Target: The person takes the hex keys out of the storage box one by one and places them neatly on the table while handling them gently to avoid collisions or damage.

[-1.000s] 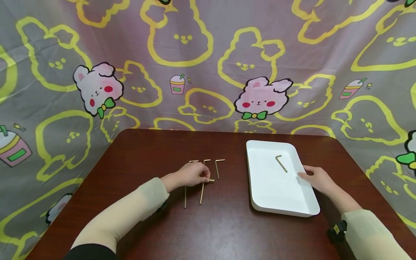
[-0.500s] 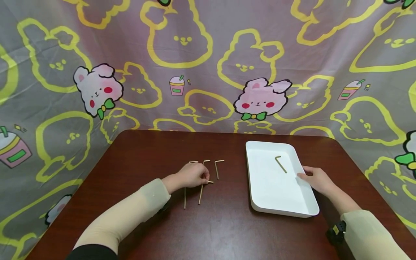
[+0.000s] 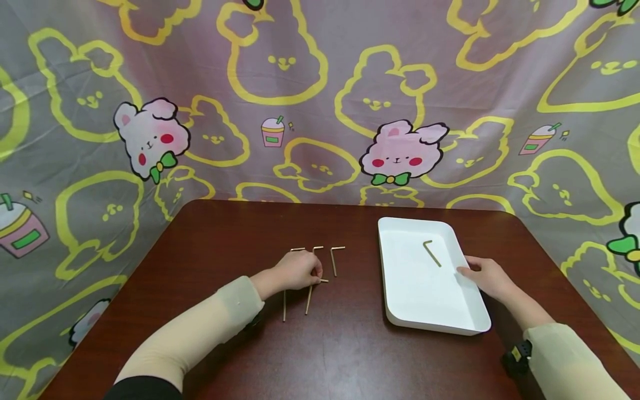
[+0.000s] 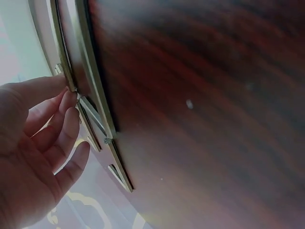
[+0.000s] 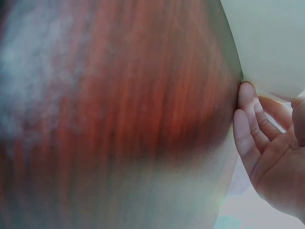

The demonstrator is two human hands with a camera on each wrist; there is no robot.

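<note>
In the head view, my left hand (image 3: 298,270) is low over the left-centre of the table, thumb and fingertips pinching a brass-coloured hex key (image 3: 307,303) near its bend. The left wrist view shows the left hand (image 4: 50,124) with thumb and forefinger together at a key's end, other fingers loosely bent. More L-shaped hex keys lie around it, one hex key (image 3: 334,262) just to the right; the hand partly hides others. My right hand (image 3: 492,276) grips the right wall of a white tray (image 3: 425,303), thumb over the rim. Inside the tray lies one hex key (image 3: 433,254).
The dark brown wooden table (image 3: 330,355) has rounded far corners. A patterned curtain (image 3: 320,122) hangs behind it and along both sides. A black device (image 3: 518,355) is strapped to the right wrist.
Over the last second the pinched key has shifted slightly toward me with my left fingertips, then stayed almost still. My right hand and the tray have hardly moved.
</note>
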